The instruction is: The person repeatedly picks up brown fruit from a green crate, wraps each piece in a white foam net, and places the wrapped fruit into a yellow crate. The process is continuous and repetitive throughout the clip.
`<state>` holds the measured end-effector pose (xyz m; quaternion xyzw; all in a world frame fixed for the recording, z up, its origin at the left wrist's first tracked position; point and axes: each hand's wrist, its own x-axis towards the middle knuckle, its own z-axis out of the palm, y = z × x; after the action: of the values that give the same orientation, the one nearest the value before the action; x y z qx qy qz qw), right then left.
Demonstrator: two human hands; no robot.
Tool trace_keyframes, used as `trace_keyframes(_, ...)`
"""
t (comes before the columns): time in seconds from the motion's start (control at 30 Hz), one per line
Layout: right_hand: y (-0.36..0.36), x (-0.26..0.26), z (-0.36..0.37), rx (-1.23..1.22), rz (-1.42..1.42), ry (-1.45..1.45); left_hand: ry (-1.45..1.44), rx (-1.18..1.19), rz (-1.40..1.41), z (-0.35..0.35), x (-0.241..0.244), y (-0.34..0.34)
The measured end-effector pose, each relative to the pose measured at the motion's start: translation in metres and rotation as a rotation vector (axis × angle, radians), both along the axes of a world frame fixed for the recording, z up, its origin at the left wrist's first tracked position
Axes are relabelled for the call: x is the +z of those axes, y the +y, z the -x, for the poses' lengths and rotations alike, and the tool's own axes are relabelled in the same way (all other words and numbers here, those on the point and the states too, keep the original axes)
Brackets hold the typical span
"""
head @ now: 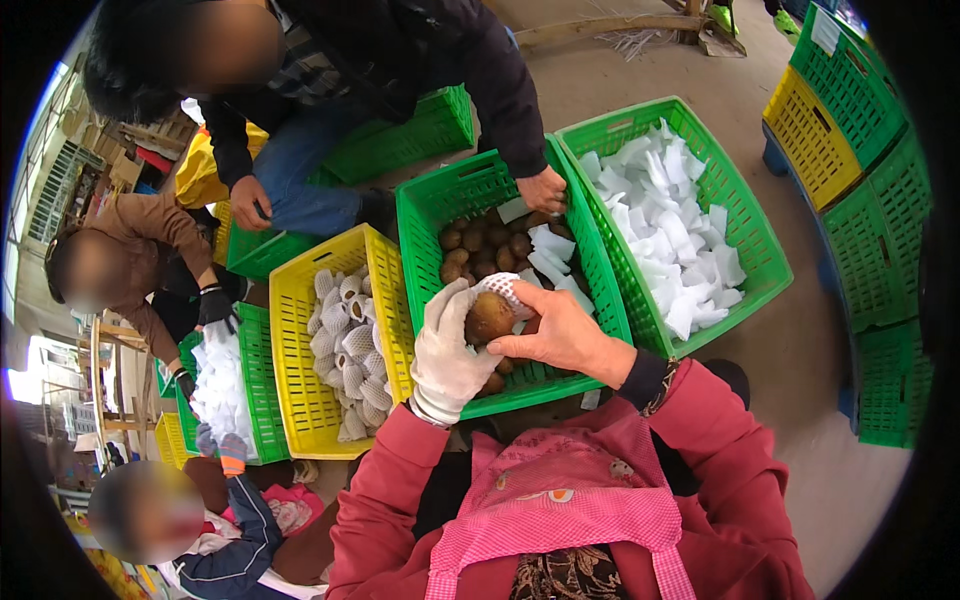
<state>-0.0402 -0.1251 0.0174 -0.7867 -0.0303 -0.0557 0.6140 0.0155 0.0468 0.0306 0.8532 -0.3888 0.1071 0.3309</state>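
Observation:
In my left hand (pixel 450 352), which wears a white glove, sits a brown kiwifruit (pixel 490 320). A white foam net sleeve (pixel 498 285) covers the fruit's far end. My bare right hand (pixel 562 330) pinches the sleeve and the fruit's side between thumb and fingers. Both hands are above a green plastic crate (pixel 525 396) of loose brown kiwifruit (pixel 480 244), with several flattened white foam sleeves (pixel 550 255) on top. Left of it, a yellow crate (pixel 304 405) contains fruit in foam nets (pixel 356 330). Another green crate (pixel 757 262) on the right is full of loose foam sleeves (pixel 671 232).
Across from me, a person's hand (pixel 541 191) reaches into the middle crate. At far left, two people with gloved hands (pixel 219 306) work at a green crate (pixel 262 375) of white foam. Stacked green and yellow crates (pixel 814 139) stand along the right.

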Motion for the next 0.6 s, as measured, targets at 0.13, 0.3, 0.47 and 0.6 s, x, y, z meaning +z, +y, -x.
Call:
trace_keyframes(0.13, 0.004, -0.009, 0.002, -0.048, 0.047, 0.040, 0.010, -0.028, -0.061, 0.009, -0.008, -0.003)
trace_keyframes(0.3, -0.015, 0.014, 0.002, 0.094, -0.347, 0.333, 0.429, 0.023, 0.383, -0.009, 0.001, 0.013)
trace_keyframes(0.47, -0.020, 0.005, 0.003, 0.430, -0.783, 0.450, 1.509, -0.384, 0.811, -0.012, -0.011, 0.016)
trace_keyframes(0.6, -0.022, 0.006, 0.003, 0.537, -0.838, 0.467, 1.694, -0.615, 0.868, 0.000, -0.023, 0.017)
